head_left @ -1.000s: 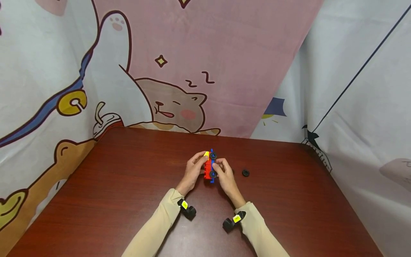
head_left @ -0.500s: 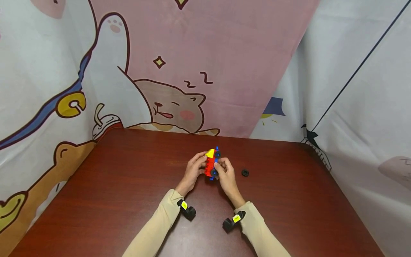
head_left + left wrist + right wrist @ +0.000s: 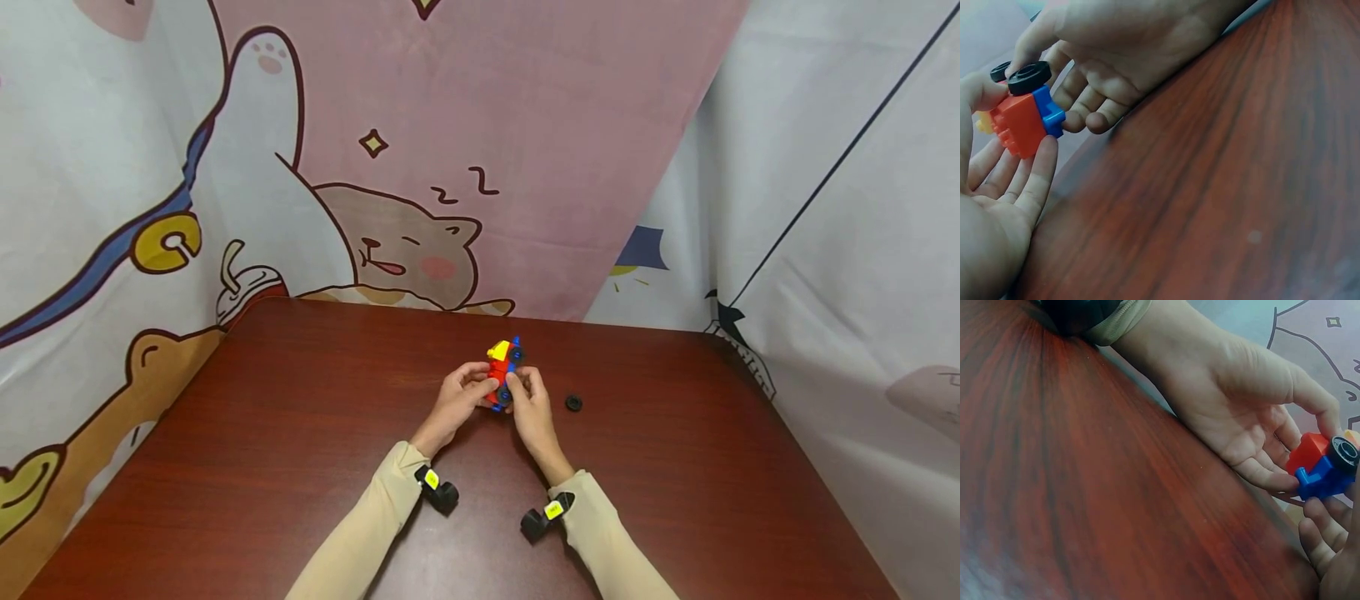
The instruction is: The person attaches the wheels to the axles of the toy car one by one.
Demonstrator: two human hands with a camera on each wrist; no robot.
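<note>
Both hands hold a small toy block car (image 3: 497, 369) above the table, tipped on its side with its wheels facing right. It has a red body, a yellow part at the far end and a blue base. The left hand (image 3: 453, 403) grips the near end; in the left wrist view its thumb lies at the red body (image 3: 1021, 125) and its fingers are underneath. The right hand (image 3: 533, 410) pinches the wheel side, its thumb by the near black wheel (image 3: 1030, 78). In the right wrist view, another black wheel (image 3: 1344, 452) sits above the blue base (image 3: 1322, 480).
A loose black wheel (image 3: 573, 403) lies on the brown wooden table (image 3: 660, 467), just right of the right hand. Behind the table hangs a printed cloth (image 3: 540, 167) with cartoon animals. Each wrist carries a black camera, such as the left one (image 3: 444, 498).
The toy car has moved slightly away and to the right, and its far end has tilted rightward. The left thumb has shifted from near the yellow part to the near end of the red body.
</note>
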